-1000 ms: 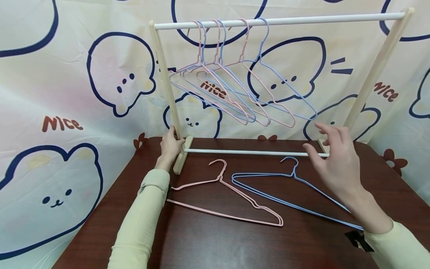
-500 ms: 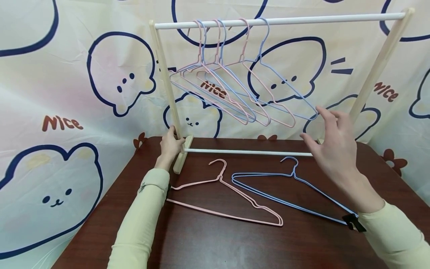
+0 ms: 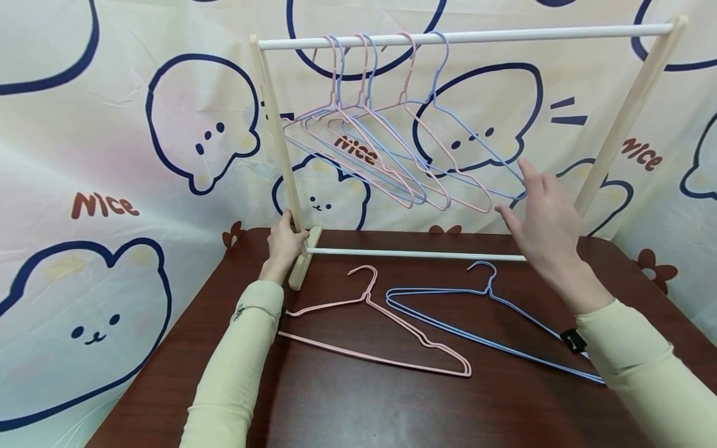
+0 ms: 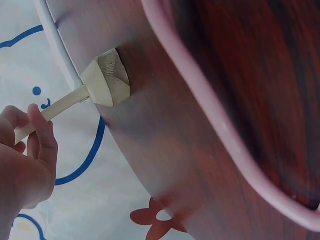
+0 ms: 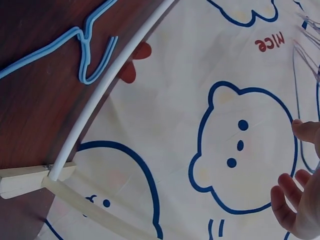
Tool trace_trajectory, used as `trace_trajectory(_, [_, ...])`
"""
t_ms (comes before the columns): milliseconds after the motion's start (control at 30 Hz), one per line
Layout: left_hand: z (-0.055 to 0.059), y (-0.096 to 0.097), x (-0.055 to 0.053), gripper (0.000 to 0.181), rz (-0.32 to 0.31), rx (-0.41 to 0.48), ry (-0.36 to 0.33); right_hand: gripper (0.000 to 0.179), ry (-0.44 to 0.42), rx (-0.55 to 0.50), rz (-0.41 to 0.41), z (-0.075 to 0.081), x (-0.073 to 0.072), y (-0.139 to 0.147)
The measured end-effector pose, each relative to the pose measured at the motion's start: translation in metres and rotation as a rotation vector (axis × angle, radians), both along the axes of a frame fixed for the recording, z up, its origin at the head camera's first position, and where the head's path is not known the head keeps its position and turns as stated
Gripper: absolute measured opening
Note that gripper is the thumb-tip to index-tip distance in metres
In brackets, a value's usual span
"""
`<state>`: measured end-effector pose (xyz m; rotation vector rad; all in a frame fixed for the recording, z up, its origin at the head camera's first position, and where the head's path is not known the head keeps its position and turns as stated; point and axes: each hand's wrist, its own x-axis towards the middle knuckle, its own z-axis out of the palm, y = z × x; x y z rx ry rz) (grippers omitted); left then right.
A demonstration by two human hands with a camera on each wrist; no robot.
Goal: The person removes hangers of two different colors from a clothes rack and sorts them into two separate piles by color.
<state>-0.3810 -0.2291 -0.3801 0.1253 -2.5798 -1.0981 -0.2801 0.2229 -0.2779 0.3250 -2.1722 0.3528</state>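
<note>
In the head view, my left hand [image 3: 284, 244] holds the lower part of the rack's left wooden post [image 3: 271, 112]. Its fingers curl around that post in the left wrist view. My right hand [image 3: 549, 224] is raised with thumb and fingers apart, by the lower right corner of the frontmost hanging blue hanger [image 3: 434, 87]. Whether a fingertip touches the wire I cannot tell. Several pink and blue hangers hang from the left half of the white top bar [image 3: 560, 34]. Pink hangers [image 3: 370, 354] and blue hangers [image 3: 490, 287] lie stacked on the table.
The dark wooden table [image 3: 336, 410] carries the rack. A white lower bar [image 3: 392, 252] joins its feet, and a wooden post [image 3: 630, 115] stands on the right. A wooden foot [image 5: 25, 181] shows in the right wrist view. Printed cloth hangs behind.
My right hand has moved up and left, from below the hanging blue hanger to beside its lower right corner. The left hand stays on the post, and the hangers look unmoved.
</note>
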Motion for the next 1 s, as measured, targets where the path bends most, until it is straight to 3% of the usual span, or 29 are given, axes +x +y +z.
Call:
trace_trajectory(233, [0.0, 0.0, 0.001, 0.038, 0.01, 0.005, -0.007, 0.076, -0.025, 0.004, 0.003, -0.004, -0.009, 0.0])
trace_trajectory(433, [0.0, 0.0, 0.002, 0.038, 0.009, 0.007, -0.008, 0.064, 0.068, -0.005, 0.029, -0.008, -0.011, 0.0])
trace_trajectory(667, [-0.003, 0.002, -0.002, 0.037, 0.008, 0.005, -0.005, 0.054, 0.156, -0.051, 0.059, -0.01, -0.006, 0.002])
trace_trajectory(1000, [-0.003, 0.002, -0.001, 0.036, 0.026, 0.014, -0.01, 0.049, 0.19, -0.182, 0.048, -0.002, 0.005, 0.006])
